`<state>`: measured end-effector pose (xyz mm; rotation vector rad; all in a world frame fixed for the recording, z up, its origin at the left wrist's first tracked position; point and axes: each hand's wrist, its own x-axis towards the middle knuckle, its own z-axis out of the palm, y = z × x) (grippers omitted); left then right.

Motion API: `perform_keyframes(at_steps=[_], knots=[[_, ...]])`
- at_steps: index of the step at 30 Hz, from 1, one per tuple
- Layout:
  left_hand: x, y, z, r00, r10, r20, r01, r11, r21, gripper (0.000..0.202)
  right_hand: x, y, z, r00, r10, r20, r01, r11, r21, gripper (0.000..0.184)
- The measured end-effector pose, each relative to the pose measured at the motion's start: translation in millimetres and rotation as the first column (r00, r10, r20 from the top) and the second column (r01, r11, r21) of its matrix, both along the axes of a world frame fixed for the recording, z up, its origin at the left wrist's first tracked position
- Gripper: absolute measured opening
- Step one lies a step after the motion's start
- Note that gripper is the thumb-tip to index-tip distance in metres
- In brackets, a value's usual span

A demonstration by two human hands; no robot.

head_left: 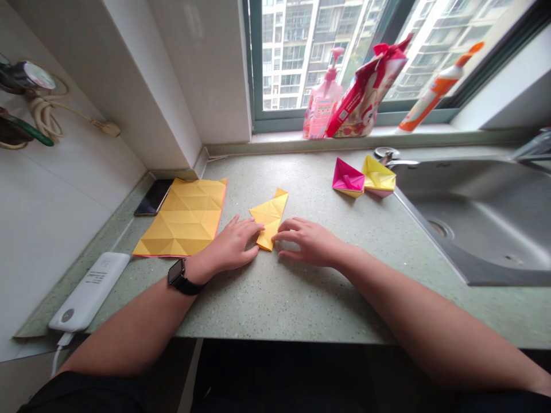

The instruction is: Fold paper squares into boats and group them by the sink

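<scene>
A small folded yellow paper (pixel 270 218) lies on the grey-green counter (pixel 293 287). My left hand (pixel 232 246), with a black watch on the wrist, rests flat beside it, fingertips pressing its near left edge. From the other side my right hand (pixel 307 241) touches its near right edge with stretched fingers. Both hands lie on the counter and grip nothing. To the left is a larger creased yellow sheet (pixel 185 218). Two folded paper boats, one pink (pixel 348 179) and one yellow (pixel 379 175), sit further back on the right.
A steel sink (pixel 482 223) fills the right side. A white power bank (pixel 88 292) and a dark phone (pixel 154 197) lie at the left. On the windowsill stand a pink pump bottle (pixel 322 103), a red bag (pixel 365 92) and an orange-capped bottle (pixel 434 92).
</scene>
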<state>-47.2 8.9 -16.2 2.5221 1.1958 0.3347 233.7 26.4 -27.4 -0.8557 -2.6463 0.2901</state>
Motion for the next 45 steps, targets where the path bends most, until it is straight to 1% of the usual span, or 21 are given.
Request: perform_keyframes(at_steps=[2,5,13,18,21,25,28,30,33,35,40,45], knots=[[-0.2,0.9,-0.9,1.0,0.01,0.005,-0.01,1.0,0.015,0.046,-0.6,0.4,-0.1,1.0,0.007,0.001,-0.007,1.0,0.0,0.027],[0.8,2.6,-2.1,0.999,0.028,0.024,-0.029,0.999,0.035,0.037,-0.7,1.4,-0.3,1.0,0.02,-0.003,-0.02,1.0,0.002,0.026],[3.8,9.1,-3.2,0.999,0.01,0.045,-0.016,0.991,0.135,0.016,-0.4,3.6,-1.8,0.999,0.029,-0.027,-0.029,1.0,-0.004,0.027],[10.6,8.8,-3.9,0.995,0.011,0.094,-0.029,0.982,0.184,0.012,-0.3,3.0,0.5,1.0,-0.023,-0.015,0.023,1.0,0.0,0.024],[18.4,4.8,-3.8,0.993,-0.017,0.118,-0.007,0.981,0.194,0.012,-0.6,2.1,0.7,0.999,-0.035,-0.019,0.035,0.999,0.007,0.02],[26.7,0.9,-4.5,0.99,-0.061,0.125,0.035,0.98,0.196,0.013,-0.6,3.3,-1.0,0.999,-0.026,-0.035,0.027,0.999,0.03,0.008],[26.6,1.6,-6.3,0.987,-0.089,0.132,0.066,0.982,0.175,0.01,3.0,7.0,-0.8,0.999,-0.052,-0.002,0.052,0.996,0.071,0.014],[24.2,3.0,-7.8,0.985,-0.104,0.139,0.081,0.984,0.161,0.016,6.9,9.8,0.5,0.996,-0.086,0.028,0.083,0.992,0.091,0.018],[21.0,4.3,-9.6,0.979,-0.148,0.137,0.131,0.983,0.131,0.021,11.3,12.7,2.2,0.994,-0.105,0.041,0.101,0.992,0.079,0.02],[20.1,4.0,-9.9,0.975,-0.172,0.14,0.156,0.98,0.12,0.023,12.2,13.2,2.5,0.996,-0.085,0.024,0.083,0.995,0.058,0.021],[21.0,-0.6,-6.5,0.973,-0.182,0.141,0.168,0.98,0.108,0.027,13.2,12.5,3.8,1.0,-0.001,0.0,0.001,0.999,0.039,0.019],[22.5,-5.7,-3.3,0.978,-0.188,0.093,0.177,0.977,0.116,0.026,18.3,13.5,9.2,1.0,0.008,0.009,-0.009,1.0,0.028,0.016]])
